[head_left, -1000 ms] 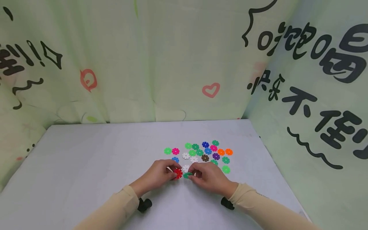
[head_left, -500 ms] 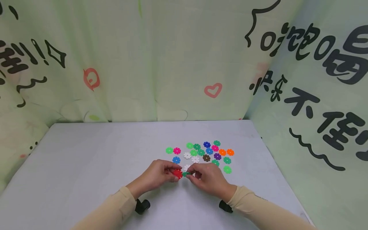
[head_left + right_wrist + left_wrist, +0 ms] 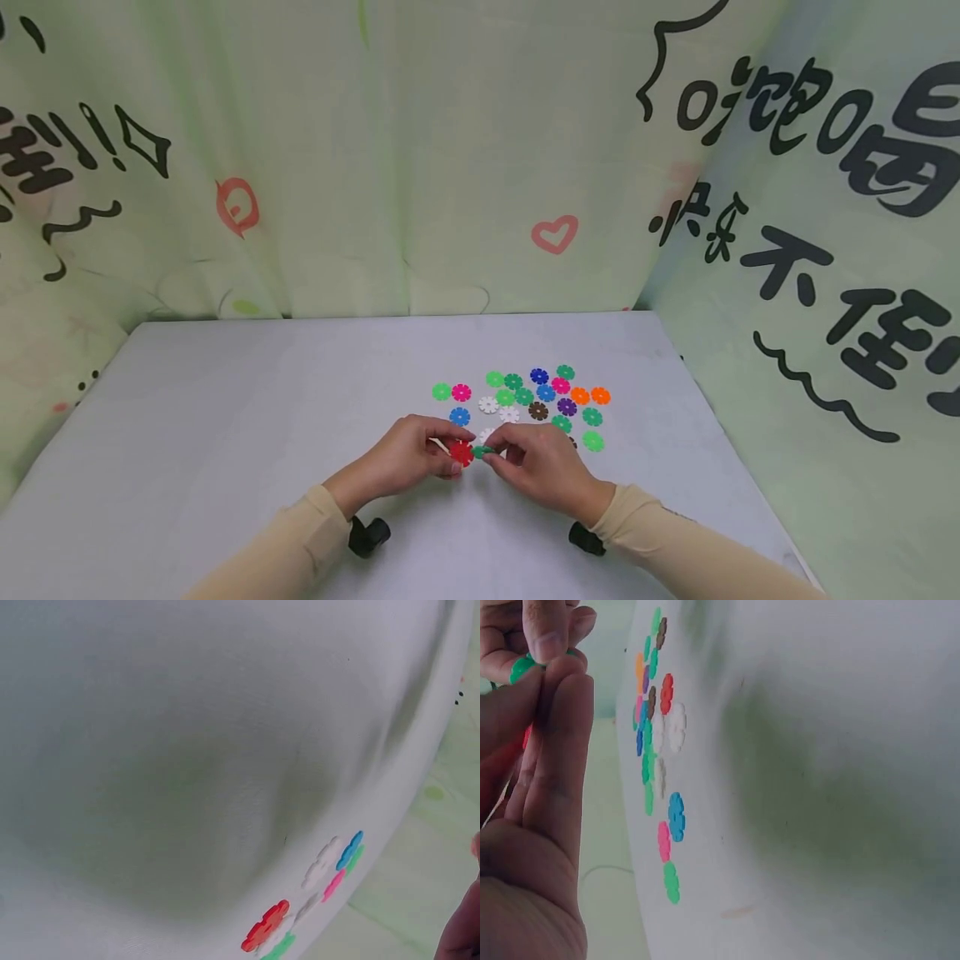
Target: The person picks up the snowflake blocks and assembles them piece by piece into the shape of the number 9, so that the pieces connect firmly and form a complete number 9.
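Between the thumb and fingers of my left hand [image 3: 408, 457] is a red snowflake disc [image 3: 462, 452], with notches round its rim. My right hand [image 3: 543, 467] pinches a green snowflake disc [image 3: 480, 452], seen nearly edge-on, right beside the red one. The two discs meet or almost meet; fingers hide whether their notches interlock. In the left wrist view the green disc [image 3: 525, 669] shows between fingertips of both hands, and only a sliver of the red disc [image 3: 526, 737] is visible. The right wrist view catches just a part of my right hand [image 3: 461, 926].
Loose snowflake discs in several colours lie flat beyond my hands, among them a blue one [image 3: 460, 416], a brown one [image 3: 538, 411] and an orange one [image 3: 600, 396]. A red one [image 3: 266, 926] lies there too. The white table [image 3: 247, 417] is backed by a printed curtain [image 3: 465, 167].
The green disc has shifted slightly left towards the red disc and turned more edge-on. Both hands keep their grips. The loose discs lie as before.
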### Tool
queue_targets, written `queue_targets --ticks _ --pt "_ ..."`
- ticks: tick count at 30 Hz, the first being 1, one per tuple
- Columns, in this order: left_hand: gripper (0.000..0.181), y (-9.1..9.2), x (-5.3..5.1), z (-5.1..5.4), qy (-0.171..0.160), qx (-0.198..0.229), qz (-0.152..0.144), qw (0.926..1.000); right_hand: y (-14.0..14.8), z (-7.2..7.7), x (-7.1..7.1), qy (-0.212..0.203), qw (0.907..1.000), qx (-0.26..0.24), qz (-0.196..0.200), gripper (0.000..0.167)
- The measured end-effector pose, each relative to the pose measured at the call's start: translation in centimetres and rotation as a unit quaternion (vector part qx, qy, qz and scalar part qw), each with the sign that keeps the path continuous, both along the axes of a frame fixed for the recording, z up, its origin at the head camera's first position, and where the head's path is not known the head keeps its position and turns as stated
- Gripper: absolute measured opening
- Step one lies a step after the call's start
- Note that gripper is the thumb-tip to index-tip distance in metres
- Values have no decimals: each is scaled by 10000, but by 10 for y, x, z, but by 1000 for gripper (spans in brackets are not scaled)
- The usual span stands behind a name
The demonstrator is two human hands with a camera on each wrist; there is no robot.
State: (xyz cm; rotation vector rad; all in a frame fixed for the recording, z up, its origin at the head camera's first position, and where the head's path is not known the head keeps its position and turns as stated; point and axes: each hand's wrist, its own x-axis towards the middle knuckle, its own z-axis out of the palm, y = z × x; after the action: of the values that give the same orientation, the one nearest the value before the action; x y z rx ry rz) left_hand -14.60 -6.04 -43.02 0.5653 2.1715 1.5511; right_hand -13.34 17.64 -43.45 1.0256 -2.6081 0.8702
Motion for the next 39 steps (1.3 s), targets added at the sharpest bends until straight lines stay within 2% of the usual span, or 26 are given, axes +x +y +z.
queue_targets --ticks 5,9,18,26,34,39 --pt "39 -2 0 2 396 -297 -248 9985 1 -1 1 17 9997 -189 174 17" --pt "39 -2 2 3 496 -367 -284 9977 0 -1 2 123 9991 -280 292 17" --pt "44 -4 5 6 504 -485 -382 9968 -1 0 3 222 9989 -283 294 17" --pt "42 -2 6 6 983 -619 -376 9925 -1 1 4 253 9986 -365 272 18" --pt "40 -4 7 6 953 -555 -107 9938 -2 3 7 94 9979 -551 326 21" --pt "41 -3 7 8 817 -396 -60 9959 -4 3 7 -25 9957 -835 412 21"
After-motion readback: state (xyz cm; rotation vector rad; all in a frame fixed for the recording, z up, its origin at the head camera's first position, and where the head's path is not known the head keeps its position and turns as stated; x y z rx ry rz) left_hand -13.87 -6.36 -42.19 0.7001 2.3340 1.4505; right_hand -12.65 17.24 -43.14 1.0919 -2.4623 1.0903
